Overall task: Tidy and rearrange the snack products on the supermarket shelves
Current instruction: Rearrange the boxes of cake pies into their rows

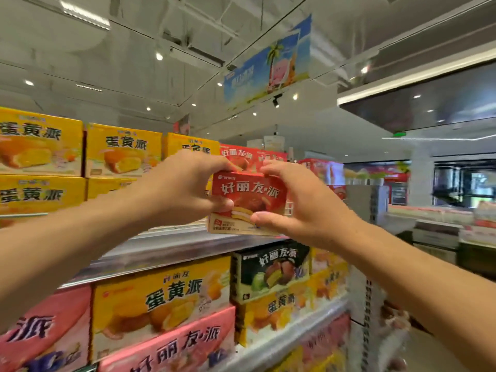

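1. Red pie box [248,202] is being held upright at the top shelf [161,247], its printed front facing the camera, just ahead of more red boxes [252,157] behind it.
2. Left hand [182,189] is reaching in from the left, fingers curling over the box's top edge, thumb pressing its front.
3. Right hand [303,202] is mirroring it on the right side, fingertips on the top edge, thumb on the lower front.
4. Both forearms are stretching upward and converging on the box.
5. Yellow boxes [123,150] are sitting stacked to the left on the same shelf.
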Demonstrator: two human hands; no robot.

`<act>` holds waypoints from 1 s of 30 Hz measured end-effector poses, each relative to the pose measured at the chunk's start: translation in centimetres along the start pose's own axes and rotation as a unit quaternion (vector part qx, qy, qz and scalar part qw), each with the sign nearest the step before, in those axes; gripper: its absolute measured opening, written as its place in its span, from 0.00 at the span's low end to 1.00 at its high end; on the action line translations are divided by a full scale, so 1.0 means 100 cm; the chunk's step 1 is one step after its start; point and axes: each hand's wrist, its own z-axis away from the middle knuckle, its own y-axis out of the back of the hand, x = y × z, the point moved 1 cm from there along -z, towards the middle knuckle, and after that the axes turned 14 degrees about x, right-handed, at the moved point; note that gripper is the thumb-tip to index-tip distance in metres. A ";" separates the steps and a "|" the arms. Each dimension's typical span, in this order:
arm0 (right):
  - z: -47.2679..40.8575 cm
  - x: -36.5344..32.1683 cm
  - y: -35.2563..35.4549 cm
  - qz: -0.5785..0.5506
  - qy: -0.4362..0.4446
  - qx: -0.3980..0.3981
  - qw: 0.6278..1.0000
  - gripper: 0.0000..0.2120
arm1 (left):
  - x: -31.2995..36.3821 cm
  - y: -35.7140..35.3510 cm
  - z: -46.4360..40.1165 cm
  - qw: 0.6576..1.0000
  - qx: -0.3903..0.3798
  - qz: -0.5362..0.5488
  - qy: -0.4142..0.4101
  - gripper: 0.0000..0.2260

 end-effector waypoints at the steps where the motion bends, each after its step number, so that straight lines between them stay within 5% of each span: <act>1: 0.006 0.009 0.005 0.019 0.020 -0.003 1.000 0.36 | 0.011 -0.015 -0.006 1.000 -0.003 0.002 -0.016 0.25; 9: 0.037 0.123 0.020 0.011 0.017 -0.004 1.000 0.27 | 0.071 -0.123 -0.055 0.996 -0.014 -0.045 -0.079 0.26; 15: 0.012 0.240 0.034 -0.038 0.006 0.071 0.997 0.24 | 0.060 -0.161 -0.133 0.992 0.099 -0.070 0.036 0.24; 22: -0.077 0.310 0.014 -0.037 0.038 0.066 0.996 0.23 | 0.004 -0.187 -0.165 0.925 -0.089 -0.350 0.121 0.37; 25: -0.103 0.316 -0.003 0.008 0.075 0.061 0.995 0.22 | -0.008 -0.193 -0.156 0.899 -0.089 -0.421 0.085 0.36; 30: -0.128 0.316 -0.029 0.023 0.096 0.040 0.994 0.24 | -0.010 -0.192 -0.157 0.903 -0.073 -0.413 0.089 0.35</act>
